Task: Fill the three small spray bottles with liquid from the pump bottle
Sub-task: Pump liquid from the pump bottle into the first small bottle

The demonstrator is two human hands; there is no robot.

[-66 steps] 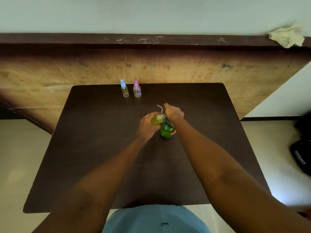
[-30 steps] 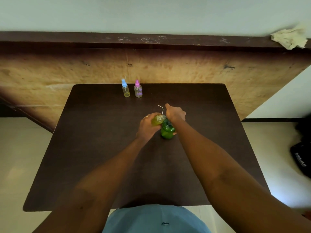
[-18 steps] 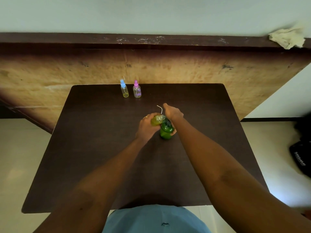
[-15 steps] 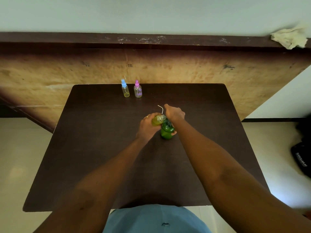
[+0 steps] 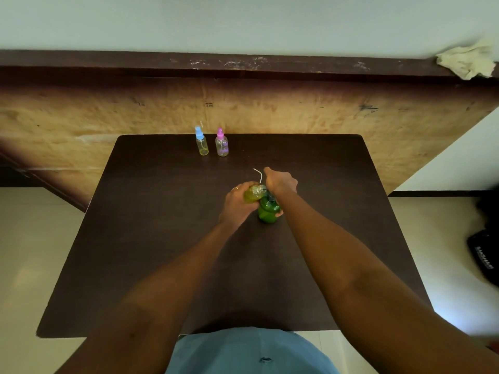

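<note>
**Holding a small bottle up to the green pump bottle**

Counting two hands, one pump bottle and three small bottles. Gripping a small yellow-tinted bottle in the curled fingers of the left hand, tilting its neck toward the right hand. Wearing one ring on a left finger. Resting the right hand over the top of the green pump bottle, knuckles up, thumb pointing away. Failing to tell whether those right fingers are gripping or only pressing, all of them being tucked out of sight under the hand. Finding the pump bottle standing on the table just below the right fingers and right beside the left fingertips. Making out one thin white tube curving up just beyond the left fingertips, its lower end hiding between the hands. Counting two more small spray bottles well beyond both sets of fingers, standing upright just beside each other at the far edge: one blue-capped, one pink-capped. Not seeing the pump head, covered by the right hand.

Working over a dark brown table standing against a worn plywood panel under a dark ledge, one crumpled pale cloth lying at its right end. Looking down past a blue shirt onto cream floor tiles, one black bag being cut off at the right edge.
</note>
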